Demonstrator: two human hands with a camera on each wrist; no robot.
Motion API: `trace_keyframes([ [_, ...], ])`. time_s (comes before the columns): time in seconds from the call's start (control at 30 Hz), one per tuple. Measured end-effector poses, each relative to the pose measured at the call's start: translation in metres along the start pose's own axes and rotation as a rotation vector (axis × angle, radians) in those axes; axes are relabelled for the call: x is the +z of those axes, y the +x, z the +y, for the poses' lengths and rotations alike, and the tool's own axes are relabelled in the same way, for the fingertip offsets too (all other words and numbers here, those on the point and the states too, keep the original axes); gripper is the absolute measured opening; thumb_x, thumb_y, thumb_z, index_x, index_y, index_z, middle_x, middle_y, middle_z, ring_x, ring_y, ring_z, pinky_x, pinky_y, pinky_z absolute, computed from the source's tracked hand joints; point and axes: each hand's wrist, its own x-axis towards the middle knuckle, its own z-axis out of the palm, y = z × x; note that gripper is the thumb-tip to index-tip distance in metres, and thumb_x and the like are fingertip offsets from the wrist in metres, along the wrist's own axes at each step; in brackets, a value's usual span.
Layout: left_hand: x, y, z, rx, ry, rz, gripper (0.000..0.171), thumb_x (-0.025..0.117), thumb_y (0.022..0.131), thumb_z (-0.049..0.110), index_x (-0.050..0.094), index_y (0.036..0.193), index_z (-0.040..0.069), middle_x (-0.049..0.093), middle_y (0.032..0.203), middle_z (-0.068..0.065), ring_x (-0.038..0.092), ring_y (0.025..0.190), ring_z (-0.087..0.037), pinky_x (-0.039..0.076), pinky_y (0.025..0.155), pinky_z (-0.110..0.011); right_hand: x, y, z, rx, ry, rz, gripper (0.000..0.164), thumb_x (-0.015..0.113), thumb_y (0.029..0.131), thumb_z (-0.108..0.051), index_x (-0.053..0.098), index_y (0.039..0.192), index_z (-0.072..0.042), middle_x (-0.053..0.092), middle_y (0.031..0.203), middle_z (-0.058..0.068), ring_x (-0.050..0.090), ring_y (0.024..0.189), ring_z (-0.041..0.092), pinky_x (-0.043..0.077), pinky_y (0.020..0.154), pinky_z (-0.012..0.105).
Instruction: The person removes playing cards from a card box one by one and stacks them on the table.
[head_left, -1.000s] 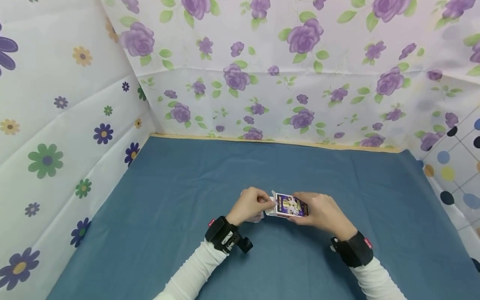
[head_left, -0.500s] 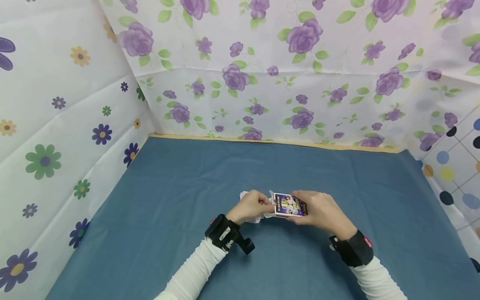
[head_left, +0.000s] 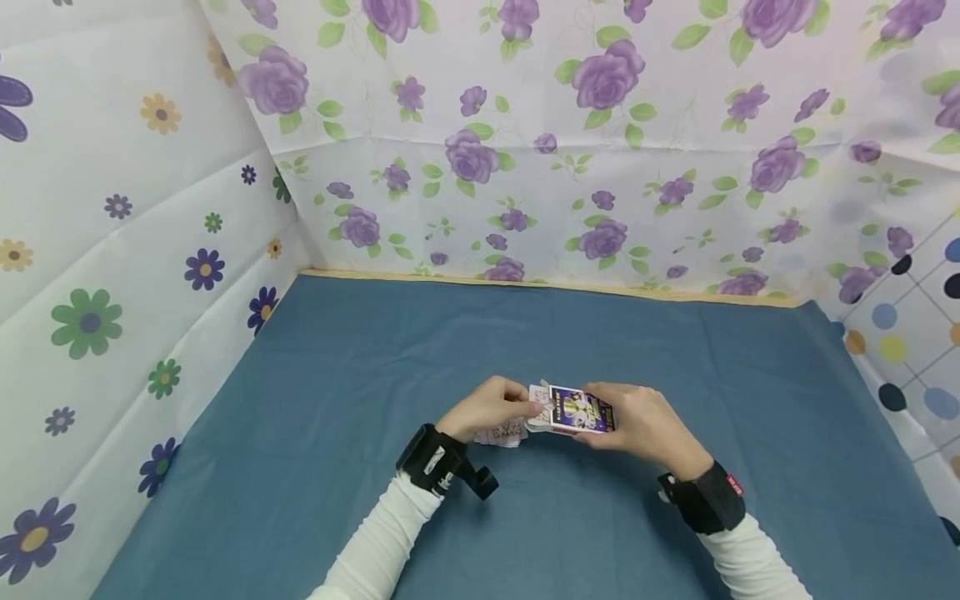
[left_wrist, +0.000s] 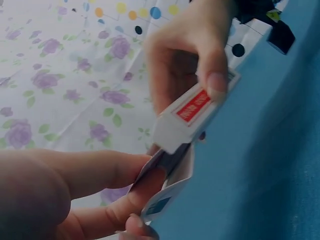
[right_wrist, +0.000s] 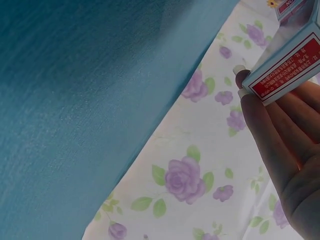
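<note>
My right hand (head_left: 645,421) grips a purple-faced card box (head_left: 581,411), its open end facing left. Thumb and fingers of my left hand (head_left: 491,408) pinch playing cards (head_left: 540,395) that stick partly out of that end. In the left wrist view the box (left_wrist: 192,112) shows a red label on a white side, and the pinched cards are largely hidden by the fingers and the loose flap (left_wrist: 170,192). Under the left hand, more playing cards (head_left: 508,433) lie spread on the cloth. The right wrist view shows fingers under the box (right_wrist: 287,70).
A blue cloth (head_left: 360,367) covers the table. Flower-printed sheets (head_left: 420,192) rise behind it and on the left, and a dotted sheet (head_left: 911,358) stands on the right. Each wrist wears a black camera strap (head_left: 431,458).
My left hand has drawn slightly left, and cards now show at the box's mouth. The loose cards below are less covered. My right hand and the box have hardly moved.
</note>
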Motion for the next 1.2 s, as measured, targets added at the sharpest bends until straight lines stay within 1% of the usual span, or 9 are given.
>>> trace_keyframes([
  [0.17,-0.008,-0.002,0.001,0.005,-0.003,-0.045,0.024,0.06,0.096,0.018,0.061,0.077,0.003,0.049,0.065,-0.001,0.038,0.053,-0.011,0.031,0.053,-0.027,0.001,0.0,0.0,0.008,-0.004,-0.001,0.063,0.081,0.073,-0.049,0.067,0.12,-0.01,0.072,0.106,0.006,0.065,0.08,0.011,0.049,0.066,0.029],
  [0.3,-0.016,-0.003,0.0,-0.001,-0.049,-0.092,0.021,0.056,0.098,0.014,0.057,0.079,0.005,0.057,0.066,-0.001,0.062,0.064,-0.013,0.038,0.058,-0.028,0.001,0.0,0.0,0.017,-0.011,-0.006,0.063,0.08,0.073,-0.05,0.067,0.12,-0.011,0.072,0.106,0.006,0.065,0.081,0.011,0.05,0.067,0.03],
  [0.37,-0.02,-0.004,0.0,-0.01,-0.08,-0.115,0.026,0.053,0.099,0.012,0.05,0.074,0.006,0.053,0.061,-0.001,0.07,0.072,-0.017,0.039,0.06,-0.029,0.001,0.0,-0.001,0.023,-0.015,-0.009,0.063,0.08,0.073,-0.051,0.067,0.12,-0.01,0.072,0.106,0.007,0.066,0.082,0.012,0.05,0.067,0.031],
  [0.47,-0.024,-0.006,-0.001,-0.024,-0.105,-0.135,0.031,0.05,0.101,0.011,0.04,0.071,0.008,0.043,0.056,-0.001,0.073,0.077,-0.019,0.036,0.059,-0.029,0.001,0.0,-0.001,0.03,-0.018,-0.013,0.064,0.08,0.073,-0.051,0.067,0.12,-0.01,0.072,0.107,0.007,0.067,0.084,0.014,0.051,0.068,0.032],
  [0.57,-0.03,-0.006,-0.002,-0.032,-0.13,-0.13,0.019,0.048,0.1,0.007,0.052,0.082,0.003,0.048,0.057,-0.001,0.071,0.074,-0.017,0.04,0.061,-0.028,0.002,0.0,-0.001,0.036,-0.016,-0.015,0.064,0.08,0.073,-0.051,0.067,0.121,-0.01,0.072,0.108,0.007,0.067,0.084,0.014,0.05,0.068,0.031],
  [0.63,-0.034,-0.006,-0.003,-0.037,-0.15,-0.136,0.012,0.048,0.099,0.004,0.057,0.099,-0.004,0.056,0.063,-0.001,0.068,0.073,-0.014,0.045,0.066,-0.029,0.003,0.0,-0.001,0.039,-0.011,-0.019,0.064,0.079,0.074,-0.051,0.067,0.121,-0.01,0.072,0.108,0.007,0.065,0.082,0.012,0.049,0.067,0.03],
  [0.73,-0.041,-0.008,-0.005,-0.04,-0.175,-0.138,0.022,0.05,0.098,0.002,0.055,0.116,-0.01,0.061,0.07,0.001,0.064,0.072,-0.013,0.05,0.076,-0.034,0.004,0.0,0.0,0.043,-0.003,-0.02,0.064,0.079,0.074,-0.052,0.066,0.122,-0.01,0.072,0.107,0.007,0.063,0.08,0.009,0.048,0.066,0.028],
  [1.0,-0.06,-0.011,-0.011,-0.047,-0.21,-0.051,0.031,0.056,0.095,0.002,0.057,0.124,-0.007,0.068,0.087,-0.002,0.064,0.079,-0.012,0.05,0.089,-0.043,0.004,-0.002,0.002,0.042,-0.005,-0.012,0.064,0.08,0.073,-0.05,0.066,0.121,-0.01,0.072,0.108,0.006,0.064,0.082,0.011,0.049,0.068,0.03],
  [1.2,-0.063,-0.008,-0.015,-0.052,-0.247,0.067,0.033,0.06,0.094,0.009,0.06,0.124,-0.005,0.066,0.088,0.002,0.061,0.081,-0.01,0.049,0.085,-0.035,0.004,-0.003,0.002,0.036,0.001,-0.012,0.063,0.08,0.073,-0.05,0.067,0.12,-0.01,0.072,0.106,0.006,0.064,0.081,0.01,0.05,0.067,0.03],
])
